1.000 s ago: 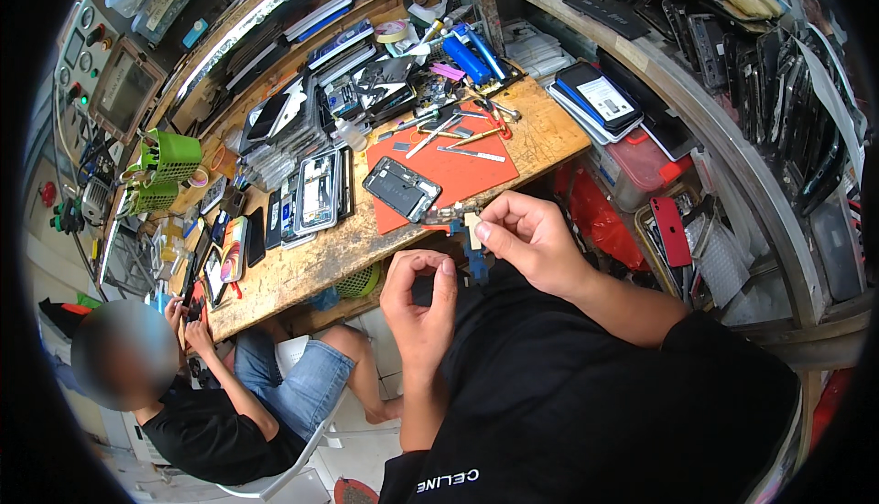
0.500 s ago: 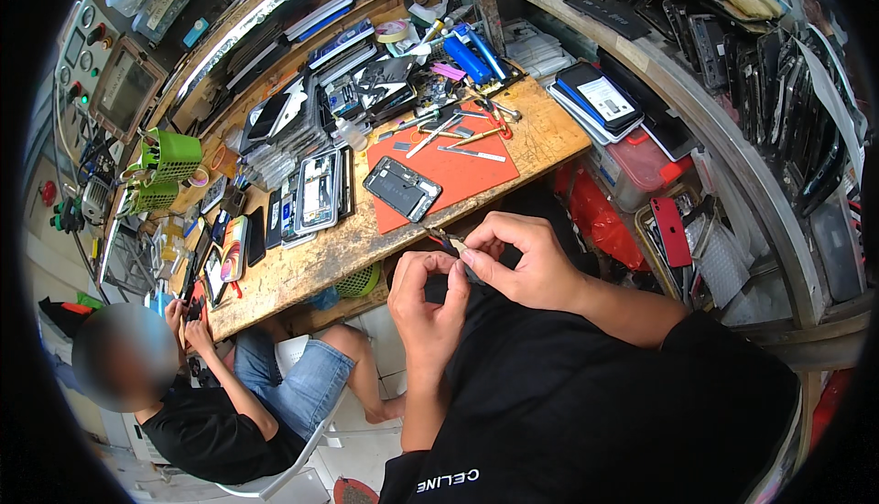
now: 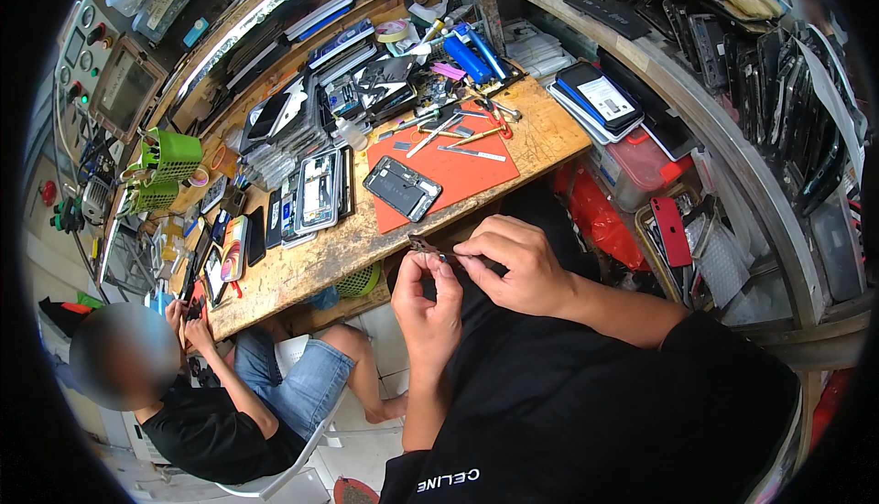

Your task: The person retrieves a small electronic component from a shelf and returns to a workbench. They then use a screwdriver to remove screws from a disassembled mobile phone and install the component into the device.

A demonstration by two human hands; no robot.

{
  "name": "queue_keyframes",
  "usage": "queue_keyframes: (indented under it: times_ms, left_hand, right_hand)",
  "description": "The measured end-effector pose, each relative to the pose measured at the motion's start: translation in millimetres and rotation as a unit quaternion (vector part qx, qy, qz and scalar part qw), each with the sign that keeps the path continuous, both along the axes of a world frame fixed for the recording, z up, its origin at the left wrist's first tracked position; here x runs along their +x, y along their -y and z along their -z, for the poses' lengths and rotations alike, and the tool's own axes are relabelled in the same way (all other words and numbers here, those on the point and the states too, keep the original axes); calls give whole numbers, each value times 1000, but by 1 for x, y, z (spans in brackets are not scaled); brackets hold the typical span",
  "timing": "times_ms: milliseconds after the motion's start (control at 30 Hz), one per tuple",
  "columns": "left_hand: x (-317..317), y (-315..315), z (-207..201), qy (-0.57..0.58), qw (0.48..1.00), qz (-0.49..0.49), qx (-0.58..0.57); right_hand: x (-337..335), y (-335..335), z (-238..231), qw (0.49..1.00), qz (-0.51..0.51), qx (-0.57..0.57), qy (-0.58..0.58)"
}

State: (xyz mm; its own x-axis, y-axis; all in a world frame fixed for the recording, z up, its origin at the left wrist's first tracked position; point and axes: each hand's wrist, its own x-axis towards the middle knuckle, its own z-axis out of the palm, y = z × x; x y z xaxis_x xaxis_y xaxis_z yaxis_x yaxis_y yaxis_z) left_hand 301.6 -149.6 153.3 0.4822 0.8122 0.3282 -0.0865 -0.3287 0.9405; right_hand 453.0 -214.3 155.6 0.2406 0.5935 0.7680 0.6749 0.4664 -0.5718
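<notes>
My left hand (image 3: 428, 307) is pinched, thumb against fingertips, around a small dark piece (image 3: 423, 245) that looks like a flexible phone part. Close beside it, my right hand (image 3: 524, 264) is closed too, thumb and forefinger meeting at the part's right side; what they grip is too small to make out. Both hands are in front of my body, just off the bench's near edge. Beyond them a phone frame (image 3: 403, 189) with its dark inside showing lies tilted on an orange mat (image 3: 476, 174).
Tweezers and several thin tools (image 3: 435, 133) lie on the mat. Opened phones (image 3: 318, 188) rest on the wooden bench (image 3: 545, 119) to the left. A co-worker (image 3: 224, 403) sits at the left, hands at the bench. A red phone (image 3: 671, 231) sits in a bin at the right.
My right hand has turned and shifted slightly, its fingers now pointing more to the left. The small dark piece has swung leftward above my left fingertips.
</notes>
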Motion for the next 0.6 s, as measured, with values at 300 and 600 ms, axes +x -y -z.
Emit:
queue_keyframes:
  times_ms: [300, 600]
  left_hand:
    - [-14, -5, -12, 102, 994, -31, -22]
    - [-97, -128, 125, -213, 941, 213, -156]
  right_hand:
    - [12, -2, 10, 848, -213, -187, -448]
    - [23, -1, 14, 781, -264, -198, -530]
